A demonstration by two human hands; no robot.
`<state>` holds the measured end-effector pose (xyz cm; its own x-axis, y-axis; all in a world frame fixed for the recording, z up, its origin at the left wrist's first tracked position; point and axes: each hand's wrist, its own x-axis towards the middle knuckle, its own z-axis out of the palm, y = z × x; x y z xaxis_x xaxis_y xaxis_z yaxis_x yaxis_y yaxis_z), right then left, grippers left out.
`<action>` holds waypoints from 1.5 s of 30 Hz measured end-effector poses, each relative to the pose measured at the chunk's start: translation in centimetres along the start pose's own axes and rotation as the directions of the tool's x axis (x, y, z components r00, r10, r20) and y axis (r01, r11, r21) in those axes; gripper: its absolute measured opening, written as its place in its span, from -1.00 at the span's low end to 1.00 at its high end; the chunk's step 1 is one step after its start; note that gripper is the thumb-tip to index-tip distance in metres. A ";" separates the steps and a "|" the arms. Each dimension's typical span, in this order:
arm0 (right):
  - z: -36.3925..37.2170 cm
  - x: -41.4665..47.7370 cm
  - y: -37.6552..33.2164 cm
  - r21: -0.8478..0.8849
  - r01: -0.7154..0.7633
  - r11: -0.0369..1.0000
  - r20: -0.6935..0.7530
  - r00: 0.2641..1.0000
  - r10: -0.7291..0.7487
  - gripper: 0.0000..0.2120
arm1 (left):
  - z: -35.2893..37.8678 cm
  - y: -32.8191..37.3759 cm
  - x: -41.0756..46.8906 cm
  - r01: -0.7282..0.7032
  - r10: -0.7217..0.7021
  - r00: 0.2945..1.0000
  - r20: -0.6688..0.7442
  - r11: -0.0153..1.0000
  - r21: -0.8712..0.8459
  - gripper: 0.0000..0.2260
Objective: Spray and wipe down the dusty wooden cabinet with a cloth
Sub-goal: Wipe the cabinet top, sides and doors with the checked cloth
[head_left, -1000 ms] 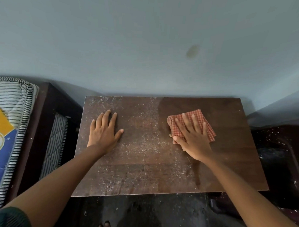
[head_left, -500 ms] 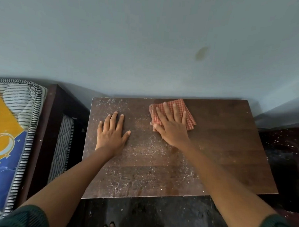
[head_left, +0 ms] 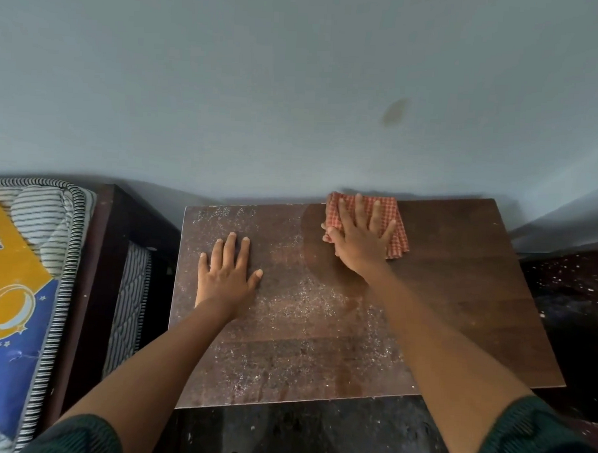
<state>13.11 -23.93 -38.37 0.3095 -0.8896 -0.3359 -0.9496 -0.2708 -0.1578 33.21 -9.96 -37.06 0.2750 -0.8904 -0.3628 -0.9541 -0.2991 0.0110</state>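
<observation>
Pressing down on the red checked cloth [head_left: 398,235], your right hand [head_left: 356,244] is lying over it with the fingers straight and spread and the thumb hooking its left edge. That flat palm is spreading the load so the folded fabric is meeting the wood evenly. The cloth is sitting at the far edge of the cabinet top [head_left: 458,301], a little right of centre and close against the wall [head_left: 296,89].

To the right of it and beneath your forearm the wood is showing dark and clean, with a curved boundary just left of the cloth, so I am judging that side as wiped. Pale dust [head_left: 304,308] is covering the left and near-middle parts, so roughly half of the wiping is waiting for you.

Your left hand [head_left: 225,274] is resting palm down on the dusty left part, fingers straight and slightly apart, holding nothing. It is probably bracing you while you are leaning forward to reach the back. It is sitting on wood that needs wiping, so it is going to have to lift off. No spray bottle is showing.

A dark bed frame [head_left: 96,286] and a striped mattress [head_left: 21,265] are standing close on the left, leaving little room for sweeping dust off that side; the near edge is opening onto the dark floor [head_left: 316,432].
</observation>
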 end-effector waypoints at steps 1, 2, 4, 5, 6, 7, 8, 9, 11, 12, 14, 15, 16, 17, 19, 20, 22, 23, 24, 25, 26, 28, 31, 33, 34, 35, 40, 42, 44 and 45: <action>0.1 -0.2 -0.3 -0.017 0.043 0.999 -0.001 0.999 -0.043 -0.37 | 0.0 0.0 0.0 -0.001 0.001 1.000 0.006 1.000 0.004 -0.42; 0.3 -0.6 -0.5 -0.040 0.090 0.995 0.000 0.996 -0.090 -0.38 | -0.1 0.0 0.0 0.001 -0.001 1.000 0.012 1.000 0.009 -0.42; 0.8 -2.3 -0.4 -0.092 0.186 0.978 0.016 0.983 -0.185 -0.40 | -0.2 0.0 0.0 0.005 -0.005 1.000 0.020 1.000 0.013 -0.41; 1.3 -3.4 -0.1 -0.107 0.240 0.965 0.018 0.971 -0.239 -0.39 | -0.2 0.0 0.1 0.004 -0.005 1.000 0.025 1.000 0.014 -0.41; 1.8 -4.5 0.4 -0.121 0.297 0.947 0.011 0.955 -0.297 -0.38 | -0.3 0.0 0.1 0.003 -0.003 1.000 0.029 1.000 0.017 -0.41; 2.4 -5.7 1.3 -0.141 0.345 0.928 -0.002 0.937 -0.349 -0.37 | -0.3 0.0 0.2 0.002 -0.002 0.999 0.034 1.000 0.019 -0.41; 3.0 -6.8 2.5 -0.167 0.375 0.912 -0.010 0.924 -0.382 -0.38 | -0.3 0.0 0.2 0.003 -0.004 0.999 0.037 1.000 0.022 -0.41; 3.3 -7.7 3.9 -0.180 0.381 0.907 -0.018 0.920 -0.391 -0.39 | -0.3 0.0 0.2 0.004 -0.005 0.999 0.041 1.000 0.027 -0.41; 3.3 -8.4 6.5 -0.164 0.338 0.927 -0.040 0.937 -0.348 -0.40 | -0.4 0.0 0.2 0.007 -0.008 0.999 0.046 0.999 0.039 -0.41; 3.1 -8.3 7.4 -0.144 0.294 0.945 -0.059 0.950 -0.305 -0.40 | -0.4 0.1 0.2 0.007 -0.009 0.999 0.050 0.999 0.042 -0.41; 2.4 -7.5 7.8 -0.109 0.177 0.978 -0.086 0.979 -0.187 -0.37 | -0.3 0.2 0.1 0.008 -0.011 0.998 0.055 0.999 0.049 -0.41; 2.0 -6.9 7.2 -0.105 0.115 0.988 -0.073 0.990 -0.123 -0.35 | -0.3 0.2 0.1 0.008 -0.011 0.998 0.059 0.999 0.051 -0.41; 1.9 -6.2 6.3 -0.110 0.063 0.992 -0.059 0.996 -0.069 -0.31 | -0.3 0.3 0.1 0.007 -0.010 0.998 0.062 0.999 0.052 -0.41; 1.7 -5.4 5.2 -0.111 0.026 0.994 -0.042 0.999 -0.031 -0.28 | -0.3 0.2 0.2 0.009 -0.012 0.998 0.066 0.999 0.053 -0.41; 1.6 -4.3 3.0 -0.078 -0.002 0.997 -0.029 1.000 0.000 -0.29 | -0.3 0.2 0.3 0.014 -0.017 0.997 0.079 0.999 0.043 -0.41; 1.6 -4.1 2.0 -0.064 0.021 0.998 -0.031 0.999 -0.023 -0.33 | -0.3 0.2 0.3 0.017 -0.021 0.996 0.087 0.999 0.039 -0.41; 2.3 -4.8 0.4 -0.056 0.113 0.992 -0.034 0.993 -0.115 -0.37 | -0.5 0.2 0.4 0.020 -0.023 0.995 0.100 0.999 0.035 -0.40; 2.9 -5.8 -0.2 -0.057 0.179 0.982 -0.039 0.983 -0.181 -0.37 | -0.5 0.2 0.4 0.021 -0.024 0.994 0.107 0.999 0.029 -0.40; 3.5 -7.3 -0.6 -0.063 0.251 0.966 -0.060 0.965 -0.254 -0.38 | -0.6 0.2 0.5 0.022 -0.024 0.994 0.110 0.999 0.023 -0.40; 4.1 -9.0 -0.7 -0.073 0.315 0.946 -0.080 0.944 -0.321 -0.40 | -0.6 0.3 0.5 0.022 -0.024 0.994 0.110 0.999 0.024 -0.40; 4.9 -10.8 -0.2 -0.091 0.364 0.927 -0.089 0.924 -0.372 -0.40 | -0.6 0.3 0.5 0.020 -0.023 0.994 0.106 0.999 0.028 -0.39; 6.0 -13.6 2.1 -0.146 0.409 0.901 -0.063 0.905 -0.421 -0.40 | -0.5 0.2 0.5 0.017 -0.020 0.995 0.102 0.999 0.033 -0.39; 6.2 -15.0 6.9 -0.146 0.341 0.929 -0.087 0.931 -0.355 -0.40 | -0.5 0.1 0.5 0.018 -0.022 0.993 0.116 0.999 0.035 -0.40; 5.5 -14.0 9.4 -0.116 0.221 0.968 -0.115 0.965 -0.235 -0.40 | -0.6 0.2 0.5 0.022 -0.026 0.993 0.115 0.999 0.037 -0.40; 4.9 -13.2 9.9 -0.094 0.148 0.985 -0.127 0.979 -0.159 -0.38 | -0.6 0.2 0.5 0.024 -0.028 0.993 0.113 0.999 0.038 -0.40; 4.2 -12.3 9.9 -0.073 0.079 0.994 -0.136 0.987 -0.089 -0.34 | -0.6 0.2 0.5 0.024 -0.028 0.993 0.113 0.999 0.036 -0.40; 2.8 -8.6 5.9 0.000 -0.067 0.998 -0.102 0.993 0.067 -0.26 | -0.6 0.2 0.5 0.022 -0.028 0.992 0.124 0.999 0.049 -0.40; 3.1 -9.0 4.8 -0.012 0.020 1.000 -0.089 0.996 -0.021 -0.28 | -0.6 0.3 0.5 0.020 -0.026 0.992 0.123 0.999 0.051 -0.39; 4.0 -10.4 4.4 -0.047 0.144 0.988 -0.085 0.985 -0.147 -0.32 | -0.8 0.3 0.5 0.021 -0.026 0.992 0.123 0.999 0.041 -0.39; 4.4 -11.4 4.4 -0.071 0.202 0.977 -0.090 0.974 -0.208 -0.35 | -0.8 0.3 0.5 0.022 -0.027 0.992 0.124 0.999 0.037 -0.39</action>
<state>5.61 -13.38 -39.30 0.4943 -0.8433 -0.2111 -0.8687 -0.4701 -0.1563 33.14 -10.78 -36.48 0.2834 -0.8327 -0.4758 -0.9516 -0.3057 -0.0318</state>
